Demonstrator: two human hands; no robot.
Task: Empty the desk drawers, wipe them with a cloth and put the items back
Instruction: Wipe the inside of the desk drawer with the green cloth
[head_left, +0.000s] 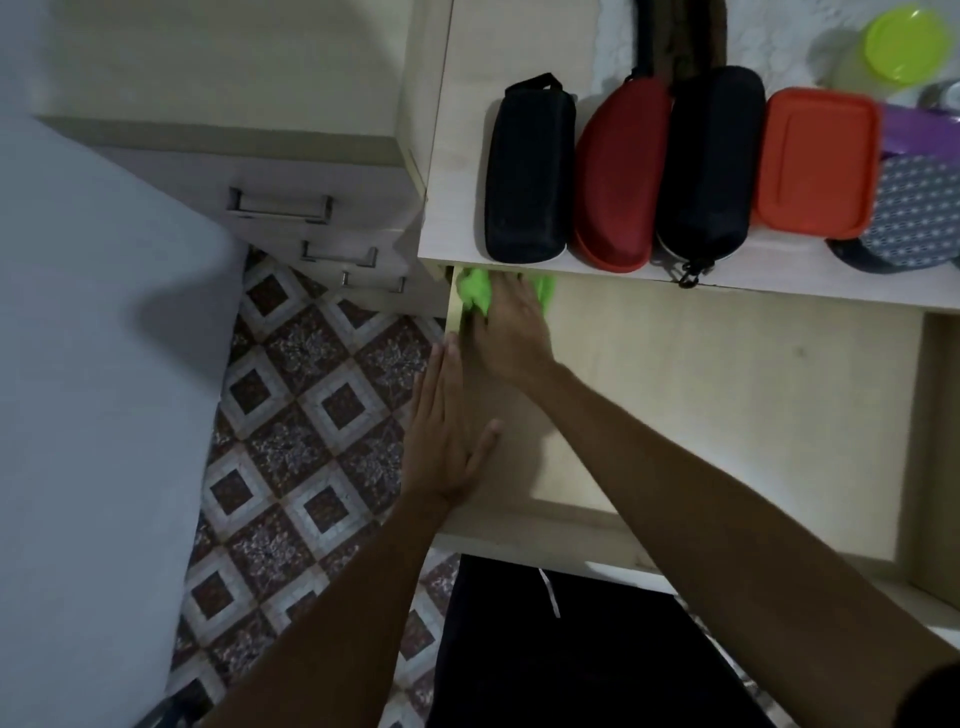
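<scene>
The wide desk drawer (727, 415) is pulled out and its pale floor lies bare. In its far left corner my right hand (506, 332) presses flat on a bright green cloth (475, 291), fingers straight. My left hand (447, 431) rests flat with straight fingers on the drawer's left wall. On the desktop (457, 156) above stand a black case (527, 171), a red case (618, 176), a second black case (709, 161) and an orange-lidded box (815, 161).
A patterned pouch (914, 213), a purple item (919, 130) and a lime green lid (906, 44) sit at the desktop's right end. A cabinet with three handled drawers (280, 205) stands at left over patterned floor tiles (311, 415). A pale surface (93, 364) fills the left side.
</scene>
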